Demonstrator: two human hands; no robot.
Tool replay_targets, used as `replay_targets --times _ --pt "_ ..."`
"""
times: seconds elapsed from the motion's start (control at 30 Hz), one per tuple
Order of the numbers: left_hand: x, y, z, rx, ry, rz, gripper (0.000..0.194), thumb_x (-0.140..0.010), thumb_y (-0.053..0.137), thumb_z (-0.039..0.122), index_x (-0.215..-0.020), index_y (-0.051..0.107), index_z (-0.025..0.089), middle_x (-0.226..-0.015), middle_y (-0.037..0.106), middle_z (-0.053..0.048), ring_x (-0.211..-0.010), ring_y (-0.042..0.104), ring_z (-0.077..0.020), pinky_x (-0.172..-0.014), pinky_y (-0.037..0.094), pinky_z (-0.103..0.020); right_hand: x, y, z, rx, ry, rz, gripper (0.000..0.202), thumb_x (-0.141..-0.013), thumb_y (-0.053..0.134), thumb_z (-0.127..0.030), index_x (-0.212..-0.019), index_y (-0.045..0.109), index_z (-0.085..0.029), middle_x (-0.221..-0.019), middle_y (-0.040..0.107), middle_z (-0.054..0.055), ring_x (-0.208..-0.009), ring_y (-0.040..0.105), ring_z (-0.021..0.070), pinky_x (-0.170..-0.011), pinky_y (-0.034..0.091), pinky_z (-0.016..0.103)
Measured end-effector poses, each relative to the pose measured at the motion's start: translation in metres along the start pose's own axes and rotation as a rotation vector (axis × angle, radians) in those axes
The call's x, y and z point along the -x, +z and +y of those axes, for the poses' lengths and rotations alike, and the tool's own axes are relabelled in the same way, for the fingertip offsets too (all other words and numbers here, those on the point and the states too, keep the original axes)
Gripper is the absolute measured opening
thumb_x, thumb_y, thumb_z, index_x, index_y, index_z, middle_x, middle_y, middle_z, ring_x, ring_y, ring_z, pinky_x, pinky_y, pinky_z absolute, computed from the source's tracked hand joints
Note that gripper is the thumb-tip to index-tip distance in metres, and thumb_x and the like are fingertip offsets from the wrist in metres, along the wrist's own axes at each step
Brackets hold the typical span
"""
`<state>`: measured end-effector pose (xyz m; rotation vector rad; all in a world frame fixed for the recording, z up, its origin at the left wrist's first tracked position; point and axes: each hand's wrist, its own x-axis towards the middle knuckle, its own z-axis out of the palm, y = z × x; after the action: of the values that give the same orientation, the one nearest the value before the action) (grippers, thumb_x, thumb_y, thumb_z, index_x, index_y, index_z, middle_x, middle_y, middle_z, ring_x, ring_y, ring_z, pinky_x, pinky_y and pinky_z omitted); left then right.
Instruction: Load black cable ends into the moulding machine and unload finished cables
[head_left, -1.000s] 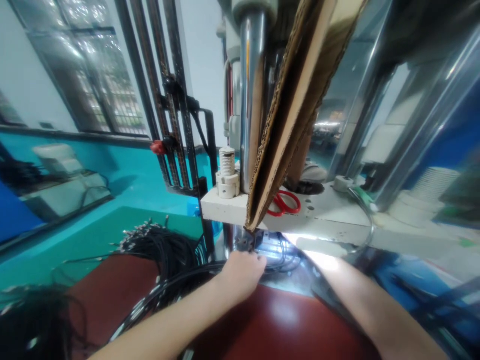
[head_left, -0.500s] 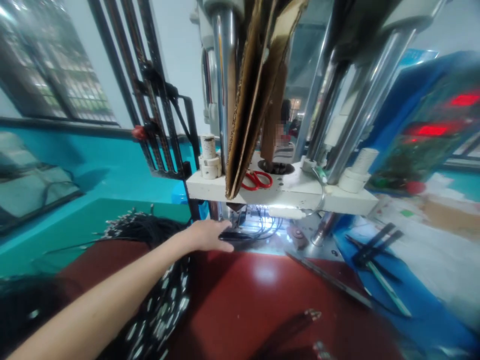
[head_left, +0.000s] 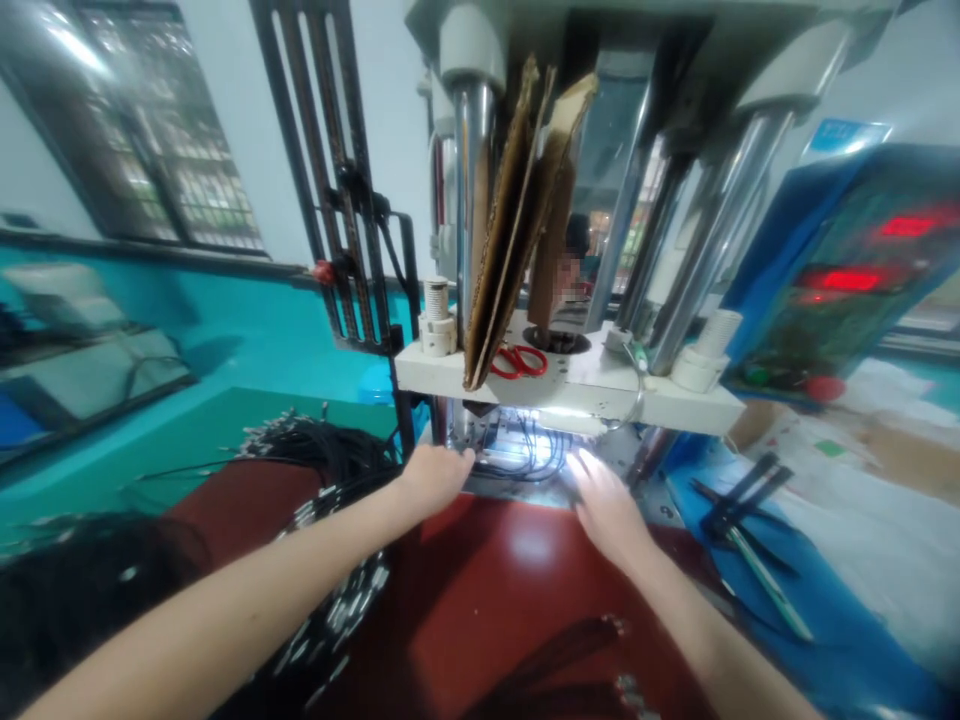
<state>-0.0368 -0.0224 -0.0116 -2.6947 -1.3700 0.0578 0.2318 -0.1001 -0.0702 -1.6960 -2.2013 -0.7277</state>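
- Black cables (head_left: pixel 517 473) curve through the brightly lit metal bed of the press, under its thick cream plate (head_left: pixel 600 385), between the two hands.
- Left hand (head_left: pixel 437 478): at the left front of that bed, its fingers bunched fairly narrow beside the cables; whether they grip one cannot be told.
- Right hand (head_left: pixel 606 500): at the right front of the bed, fingers stretched forward, somewhat blurred, near the cables; contact cannot be told.
- Blue sign (head_left: pixel 847 136) at upper right: pale marks on it, too blurred to read.
- Control panel (head_left: pixel 806 335) on the right: two glowing red displays (head_left: pixel 847 280), their figures smeared beyond reading, and a red button (head_left: pixel 825 388) below.
- Small green square (head_left: pixel 830 448), perhaps a label, on crumpled white material at the right; any wording is too small to make out.
- Red-handled scissors (head_left: pixel 519 363) lie on the cream plate, beside the foot of upright, tilted cardboard pieces (head_left: pixel 504 250).
- Reddish-brown worktop (head_left: pixel 480 600) in front of the press; more dark leads (head_left: pixel 562 650) with metal ends lie at its near edge.
- Large cable bundle (head_left: pixel 330 450) with silvery tips, left of the left hand.
- Pale-green-handled tool (head_left: pixel 769 580) on blue sheeting (head_left: pixel 847 650), well right of the right hand.
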Motion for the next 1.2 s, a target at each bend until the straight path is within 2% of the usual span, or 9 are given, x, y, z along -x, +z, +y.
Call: replay_targets --times 0.17,0.3,0.47,0.53,0.67,0.73,0.97,1.1,1.2 --pt "0.003 -0.005 0.003 -0.058 0.076 -0.104 0.028 -0.077 0.046 0.018 -0.104 0.052 0.012 -0.079 0.064 -0.017 -0.075 0.063 -0.0266 -0.065 0.048 -0.039 -0.053 0.056 -0.003 0.053 -0.043 0.083 0.04 -0.076 0.043 -0.008 -0.115 0.054 -0.002 -0.113 0.053 0.025 -0.103 0.052 0.0309 -0.086 0.044 0.041" --pt "0.0 -0.014 0.016 -0.045 0.237 -0.254 0.033 -0.07 0.055 0.018 -0.102 0.056 0.011 -0.078 0.065 -0.017 -0.07 0.063 -0.0312 -0.058 0.048 -0.04 -0.049 0.064 0.005 0.05 -0.086 0.104 0.038 -0.078 0.036 -0.003 -0.11 0.056 -0.003 -0.11 0.056 0.022 -0.101 0.053 0.0294 -0.088 0.042 0.042" --pt "-0.037 -0.016 0.019 0.221 0.487 -0.516 0.04 -0.074 0.047 0.052 -0.067 0.063 0.015 -0.064 0.064 -0.011 -0.061 0.06 -0.0237 -0.054 0.046 -0.031 -0.048 0.066 0.015 0.042 -0.177 0.118 0.037 -0.079 0.036 -0.006 -0.109 0.057 -0.002 -0.101 0.06 0.021 -0.093 0.056 0.0294 -0.084 0.044 0.044" --pt "-0.06 -0.006 0.013 0.287 0.58 -0.438 0.039 -0.082 0.039 0.045 -0.071 0.063 0.017 -0.071 0.064 -0.008 -0.07 0.06 -0.0207 -0.062 0.046 -0.029 -0.048 0.07 0.019 0.039 -0.181 0.113 0.039 -0.079 0.034 -0.006 -0.111 0.057 -0.003 -0.102 0.06 0.02 -0.092 0.056 0.0288 -0.081 0.046 0.043" --pt "-0.094 0.026 0.0 0.213 0.352 0.093 0.031 -0.085 0.031 0.015 -0.106 0.053 0.017 -0.107 0.055 -0.009 -0.097 0.052 -0.0199 -0.076 0.044 -0.031 -0.047 0.077 0.023 0.013 -0.18 0.055 0.039 -0.081 0.035 -0.008 -0.114 0.055 -0.005 -0.099 0.062 0.018 -0.087 0.059 0.0263 -0.077 0.049 0.039" --pt "-0.104 0.041 -0.001 0.154 0.358 0.179 0.032 -0.085 0.031 0.014 -0.111 0.049 0.019 -0.114 0.05 -0.009 -0.101 0.049 -0.0205 -0.079 0.043 -0.032 -0.047 0.076 0.022 -0.01 -0.177 0.032 0.04 -0.081 0.034 -0.008 -0.116 0.053 -0.005 -0.101 0.062 0.017 -0.09 0.059 0.0254 -0.08 0.048 0.039" --pt "-0.134 0.059 0.016 0.219 0.482 0.208 0.034 -0.083 0.042 0.032 -0.112 0.05 0.016 -0.105 0.056 -0.01 -0.094 0.053 -0.0219 -0.079 0.043 -0.032 -0.057 0.059 0.013 -0.082 -0.127 -0.065 0.04 -0.08 0.037 -0.009 -0.116 0.055 -0.013 -0.092 0.066 0.012 -0.078 0.063 0.0217 -0.072 0.05 0.032" --pt "-0.142 0.055 0.019 0.268 0.449 0.123 0.033 -0.086 0.033 0.032 -0.108 0.052 0.018 -0.101 0.058 -0.007 -0.09 0.055 -0.0204 -0.076 0.044 -0.03 -0.062 0.047 0.017 -0.124 -0.131 -0.101 0.049 -0.076 0.036 -0.005 -0.122 0.05 -0.017 -0.097 0.066 0.01 -0.08 0.064 0.0215 -0.07 0.051 0.031" --pt "-0.138 0.046 0.016 0.29 0.409 0.062 0.033 -0.086 0.031 0.027 -0.111 0.051 0.019 -0.1 0.06 -0.006 -0.087 0.056 -0.0187 -0.076 0.044 -0.029 -0.065 0.037 0.013 -0.231 -0.09 -0.027 0.04 -0.079 0.034 -0.007 -0.106 0.062 -0.019 -0.092 0.067 0.007 -0.084 0.063 0.0212 -0.073 0.051 0.031"
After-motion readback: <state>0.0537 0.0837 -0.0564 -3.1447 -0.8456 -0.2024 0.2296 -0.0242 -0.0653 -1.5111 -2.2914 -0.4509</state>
